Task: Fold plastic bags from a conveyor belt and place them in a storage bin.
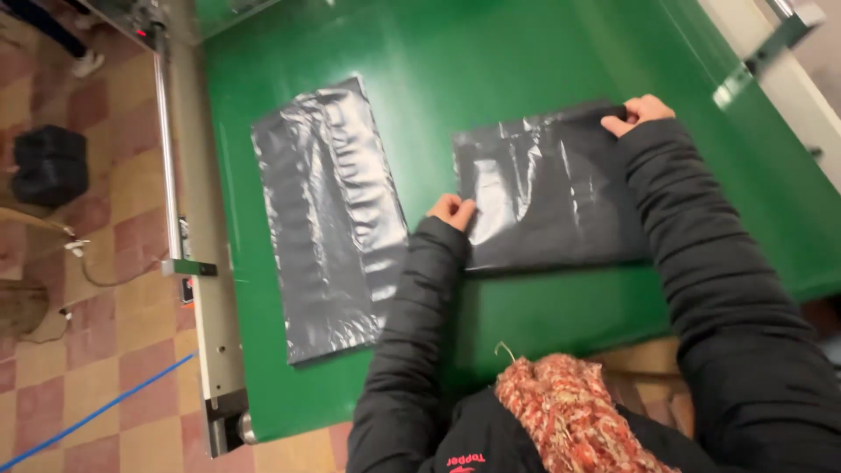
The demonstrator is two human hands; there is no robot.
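Lying flat on the green worktop [526, 52], a dark plastic bag [547, 197] is pinched at opposite edges: the left hand [452, 211] grips its near-left edge, the right hand [638, 112] its far-right corner. Its long axis runs between them. A second, longer bag [328, 219] lies apart, nearer the left hand.

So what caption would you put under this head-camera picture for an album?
Two hands, left hand and right hand, grip opposite edges of a dark plastic bag on a green table, a second bag alongside.
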